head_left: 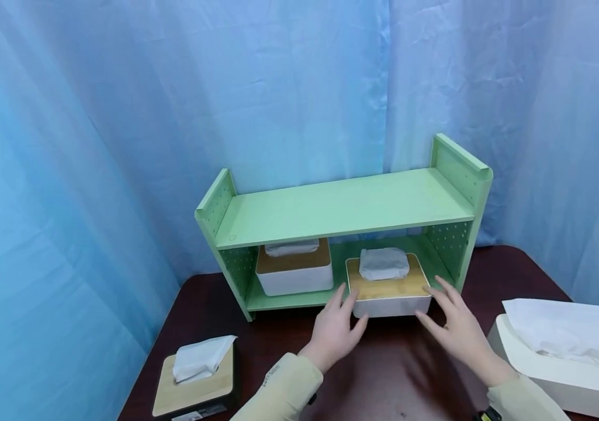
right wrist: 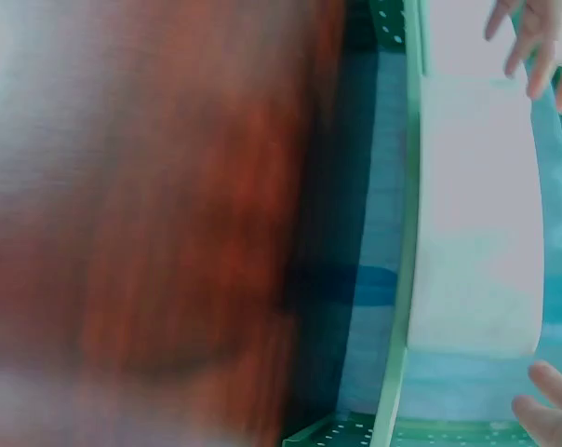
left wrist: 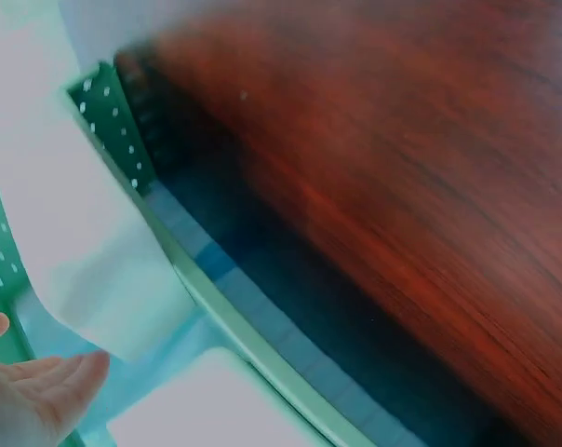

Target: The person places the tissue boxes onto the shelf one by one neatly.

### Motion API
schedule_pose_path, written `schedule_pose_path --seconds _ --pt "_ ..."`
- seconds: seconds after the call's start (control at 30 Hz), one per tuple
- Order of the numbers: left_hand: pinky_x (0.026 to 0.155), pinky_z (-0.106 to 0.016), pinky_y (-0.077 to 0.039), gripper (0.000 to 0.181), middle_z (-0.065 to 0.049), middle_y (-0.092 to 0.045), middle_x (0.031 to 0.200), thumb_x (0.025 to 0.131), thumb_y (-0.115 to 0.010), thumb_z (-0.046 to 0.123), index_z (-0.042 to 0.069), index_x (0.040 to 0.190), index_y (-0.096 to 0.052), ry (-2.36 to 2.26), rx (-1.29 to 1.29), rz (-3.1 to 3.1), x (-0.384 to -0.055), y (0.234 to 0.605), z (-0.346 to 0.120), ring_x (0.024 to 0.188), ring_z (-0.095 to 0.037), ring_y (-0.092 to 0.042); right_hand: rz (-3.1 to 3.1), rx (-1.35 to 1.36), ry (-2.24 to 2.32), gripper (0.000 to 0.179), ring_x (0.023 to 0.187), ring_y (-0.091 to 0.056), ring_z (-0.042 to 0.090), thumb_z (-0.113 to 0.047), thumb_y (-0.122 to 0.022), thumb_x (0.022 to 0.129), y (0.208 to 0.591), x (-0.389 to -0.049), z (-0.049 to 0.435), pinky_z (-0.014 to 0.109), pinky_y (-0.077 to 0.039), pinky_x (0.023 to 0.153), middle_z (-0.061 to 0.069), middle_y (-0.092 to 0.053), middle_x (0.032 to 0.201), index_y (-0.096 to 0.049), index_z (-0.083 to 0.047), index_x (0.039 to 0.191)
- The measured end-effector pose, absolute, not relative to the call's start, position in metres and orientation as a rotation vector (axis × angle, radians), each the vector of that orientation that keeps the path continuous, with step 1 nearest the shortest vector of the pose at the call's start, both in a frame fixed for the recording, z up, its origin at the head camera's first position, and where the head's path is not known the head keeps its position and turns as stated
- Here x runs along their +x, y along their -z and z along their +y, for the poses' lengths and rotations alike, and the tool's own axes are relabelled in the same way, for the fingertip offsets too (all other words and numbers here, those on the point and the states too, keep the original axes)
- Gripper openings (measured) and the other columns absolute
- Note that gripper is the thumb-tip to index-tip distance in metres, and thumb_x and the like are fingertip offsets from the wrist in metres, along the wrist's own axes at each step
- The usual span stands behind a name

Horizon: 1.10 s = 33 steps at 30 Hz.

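A white tissue box with a wooden lid [head_left: 421,287] stands on the lower right of a green shelf [head_left: 346,204], its front reaching the shelf's front edge. A folded tissue [head_left: 383,264] pokes out of its top. My left hand [head_left: 332,332] is at the box's left front corner, fingers spread and loosely bent. At the right front corner is my right hand [head_left: 456,328], its fingers also apart. In the right wrist view, the right fingertips [right wrist: 548,384] show just past the end of the white box [right wrist: 476,214]. Neither hand grips it.
A second wood-lidded tissue box [head_left: 296,280] stands on the lower left of the shelf. On the dark table [head_left: 378,374], a black tissue box with a light wooden top [head_left: 199,392] lies at front left and a larger white tissue box [head_left: 583,386] at front right. Blue curtains [head_left: 299,99] hang behind.
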<state>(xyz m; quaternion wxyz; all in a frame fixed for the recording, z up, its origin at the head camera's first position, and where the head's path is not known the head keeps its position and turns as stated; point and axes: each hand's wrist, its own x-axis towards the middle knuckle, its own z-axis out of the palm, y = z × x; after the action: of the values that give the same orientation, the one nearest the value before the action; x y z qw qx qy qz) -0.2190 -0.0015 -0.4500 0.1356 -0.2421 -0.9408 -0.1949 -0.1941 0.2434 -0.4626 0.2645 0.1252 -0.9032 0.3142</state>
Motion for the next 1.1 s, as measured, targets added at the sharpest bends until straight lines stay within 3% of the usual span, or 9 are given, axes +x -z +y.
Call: schedule_pose_path --seconds 0.13,0.27,0.37,0.5,0.73,1.1 --pt "0.103 -0.046 -0.040 0.051 -0.017 -0.036 0.148 0.098 -0.044 0.044 0.018 0.141 -0.045 0.384 -0.774 -2.731 -0.206 0.459 0.000 0.137 -0.036 -0.035 -2.421 0.440 -0.721 0.055 0.113 -0.049 0.048 -0.014 -0.080 0.073 0.476 -0.185 0.241 0.058 -0.044 0.083 0.030 -0.040 0.138 -0.058 -0.001 0.122" --pt "0.108 -0.052 -0.032 0.053 -0.017 -0.028 0.153 0.099 -0.035 0.051 0.025 0.145 -0.040 0.230 -0.829 -2.759 -0.200 0.468 0.005 0.141 -0.042 -0.022 -2.438 0.494 -0.624 0.062 0.120 -0.037 0.053 -0.016 -0.081 0.069 0.489 -0.181 0.239 0.067 -0.024 0.098 0.026 -0.039 0.141 -0.057 -0.006 0.125" --pt "0.109 -0.055 -0.027 0.054 -0.016 -0.021 0.156 0.098 -0.035 0.053 0.028 0.146 -0.037 0.148 -0.845 -2.766 -0.197 0.473 0.006 0.142 -0.043 -0.015 -2.472 0.491 -0.566 0.064 0.125 -0.028 0.054 -0.023 -0.080 0.071 0.496 -0.180 0.238 0.074 -0.012 0.096 0.020 -0.036 0.145 -0.054 -0.011 0.129" --pt "0.110 -0.059 -0.021 0.055 -0.013 -0.016 0.158 0.098 -0.034 0.054 0.031 0.148 -0.032 0.081 -0.823 -2.781 -0.196 0.476 0.006 0.144 -0.041 -0.011 -2.492 0.467 -0.505 0.063 0.128 -0.024 0.052 -0.033 -0.076 0.076 0.499 -0.179 0.238 0.078 -0.009 0.090 0.013 -0.035 0.148 -0.052 -0.016 0.132" --pt "0.109 -0.064 -0.016 0.056 -0.007 -0.011 0.160 0.097 -0.029 0.058 0.037 0.149 -0.025 0.014 -0.739 -2.858 -0.203 0.476 0.009 0.145 -0.040 -0.008 -2.546 0.418 -0.476 0.062 0.132 -0.019 0.054 -0.043 -0.068 0.082 0.496 -0.185 0.240 0.079 -0.001 0.094 0.006 -0.032 0.152 -0.049 -0.022 0.137" --pt "0.108 -0.067 -0.010 0.059 -0.006 -0.013 0.160 0.096 -0.035 0.059 0.035 0.149 -0.026 0.135 -0.727 -2.902 -0.225 0.469 0.015 0.145 -0.039 -0.004 -2.669 0.329 -0.422 0.063 0.138 -0.010 0.053 -0.049 -0.061 0.087 0.489 -0.206 0.242 0.079 0.002 0.095 0.009 -0.033 0.152 -0.046 -0.019 0.140"
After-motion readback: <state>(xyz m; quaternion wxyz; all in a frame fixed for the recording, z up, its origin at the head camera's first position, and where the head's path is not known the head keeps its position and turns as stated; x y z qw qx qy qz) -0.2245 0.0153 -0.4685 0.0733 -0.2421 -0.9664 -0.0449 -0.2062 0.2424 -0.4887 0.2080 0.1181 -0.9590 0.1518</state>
